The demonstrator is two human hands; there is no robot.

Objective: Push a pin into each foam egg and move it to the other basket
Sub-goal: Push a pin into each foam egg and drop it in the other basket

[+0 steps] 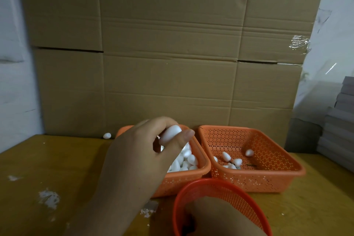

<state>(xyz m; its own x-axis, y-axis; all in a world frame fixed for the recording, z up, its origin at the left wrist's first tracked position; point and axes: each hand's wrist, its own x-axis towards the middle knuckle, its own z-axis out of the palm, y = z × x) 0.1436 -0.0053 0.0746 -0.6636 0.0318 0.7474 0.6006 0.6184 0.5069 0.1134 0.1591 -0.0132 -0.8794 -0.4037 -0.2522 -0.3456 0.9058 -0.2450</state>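
While the cardboard wall (168,48) loomed at the far side of the table (47,168), two orange baskets sat side by side: the left basket (199,172) heaped with foam eggs, the right basket (277,161) holding only a few. Nearer stood a round red basket (220,188), into which the right hand (216,218) reached; whether it had closed on a pin I could not tell. The left hand (138,151) pinched one egg (170,136) above the left basket. I judged it should be held steady, blunt end exposed, for a straight push. A stray egg (107,135) lay far left.
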